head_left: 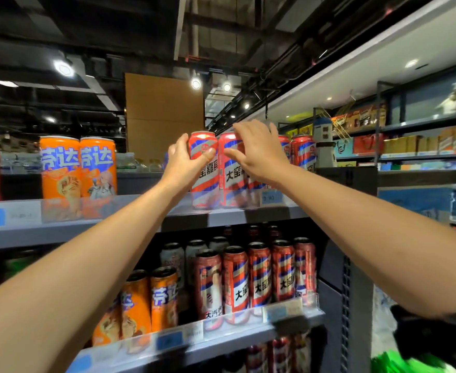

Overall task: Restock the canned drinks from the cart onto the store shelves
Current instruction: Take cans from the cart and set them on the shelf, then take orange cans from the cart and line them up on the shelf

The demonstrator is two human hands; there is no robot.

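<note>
red-blue-white striped cans (204, 168), orange cans (60, 168)

Materials and finishes, upper shelf bay

Striped can (204, 168) in the left hand (184, 165): glossy printed metal, smooth; second can (231, 168) under the right hand (259, 152), same finish. Orange cans (77, 168) left of the hands: glossy metal. Shelf (60, 232) below the hands: matt grey painted metal, with a clear, shiny plastic price strip (33, 214). Panel (165, 114) beyond the hands: matt brown, wood-like.
</note>
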